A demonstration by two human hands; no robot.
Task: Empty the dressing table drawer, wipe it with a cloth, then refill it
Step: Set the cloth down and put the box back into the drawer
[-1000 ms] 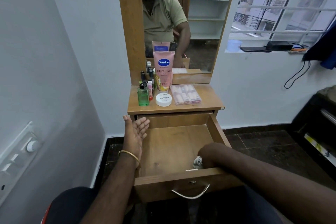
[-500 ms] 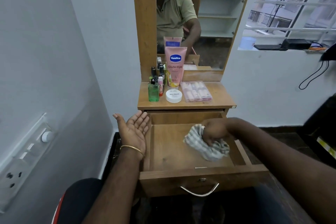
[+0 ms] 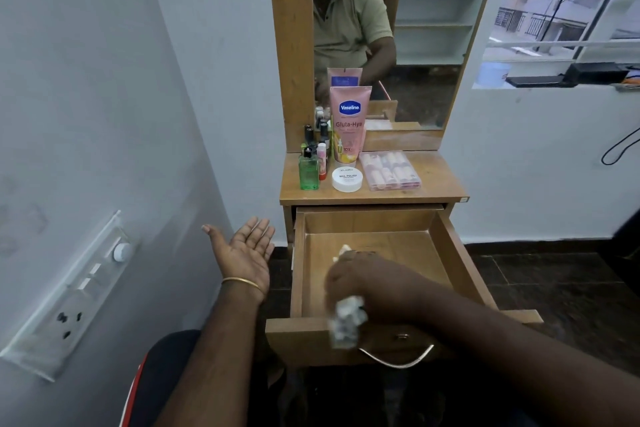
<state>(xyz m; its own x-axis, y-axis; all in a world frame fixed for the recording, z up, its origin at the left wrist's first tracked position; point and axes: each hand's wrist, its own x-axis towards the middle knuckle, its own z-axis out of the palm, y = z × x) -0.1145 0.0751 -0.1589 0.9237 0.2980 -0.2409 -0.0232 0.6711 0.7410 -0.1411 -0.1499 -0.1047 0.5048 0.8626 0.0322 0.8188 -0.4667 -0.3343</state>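
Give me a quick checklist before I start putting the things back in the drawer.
1. Drawer pulled fully open: ok.
2. Drawer floor free of items: ok where visible; the part under the right hand cannot tell.
3. Wiping finished: not ok, right hand grips the cloth inside the drawer.
4. Left hand free to pick up: ok, open, palm up, beside the drawer.
5. Items within reach on the tabletop: ok, Vaseline tube, green bottle, white jar upright.
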